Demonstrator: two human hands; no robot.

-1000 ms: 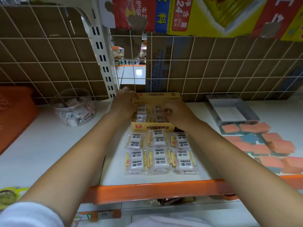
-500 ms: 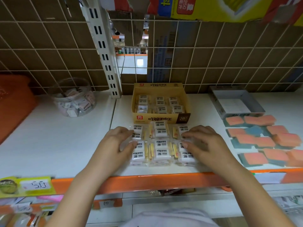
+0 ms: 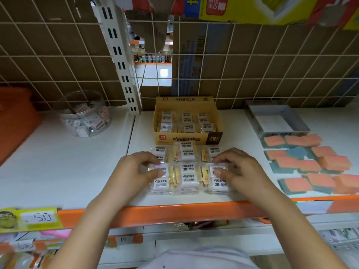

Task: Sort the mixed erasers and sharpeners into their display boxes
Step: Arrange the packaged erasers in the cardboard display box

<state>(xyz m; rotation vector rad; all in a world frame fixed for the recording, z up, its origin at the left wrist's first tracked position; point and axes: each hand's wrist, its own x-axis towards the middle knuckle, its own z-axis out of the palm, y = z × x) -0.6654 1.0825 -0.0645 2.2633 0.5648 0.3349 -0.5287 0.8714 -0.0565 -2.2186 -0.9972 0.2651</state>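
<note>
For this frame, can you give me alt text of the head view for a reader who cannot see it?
A person's left hand and right hand each pinch a wrapped eraser pack from the outer columns of a grid on a white shelf. Behind sits an open yellow display box of erasers; orange sponges lie right, a clear jar left.

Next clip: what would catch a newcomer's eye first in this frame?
Two bare hands at the shelf front, the left hand and right hand each pinching a pack in the cluster of wrapped 2B erasers. Just behind sits the yellow display box, part filled with the same erasers. To the right lie orange and teal sponges; to the left stands a clear jar.
</note>
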